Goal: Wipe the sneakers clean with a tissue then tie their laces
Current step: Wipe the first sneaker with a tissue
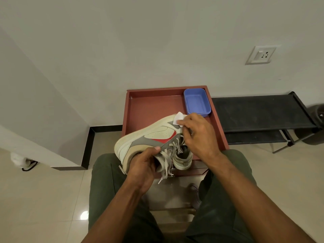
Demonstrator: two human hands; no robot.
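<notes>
The cream, grey and red leather sneaker (154,137) is held up over the red-brown wooden tray worktop (149,106), toe toward its far right corner by the blue plastic tub (196,102). Left hand (142,163) grips the heel end; right hand (196,134) pinches the white tissue (178,119) against the toe. I'd keep strokes short and firm. The loose grey laces (168,155) aren't tied yet.

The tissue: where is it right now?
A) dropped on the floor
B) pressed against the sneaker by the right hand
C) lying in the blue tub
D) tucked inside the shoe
B: the right hand presses the white tissue on the sneaker, which the left hand holds up.
</notes>
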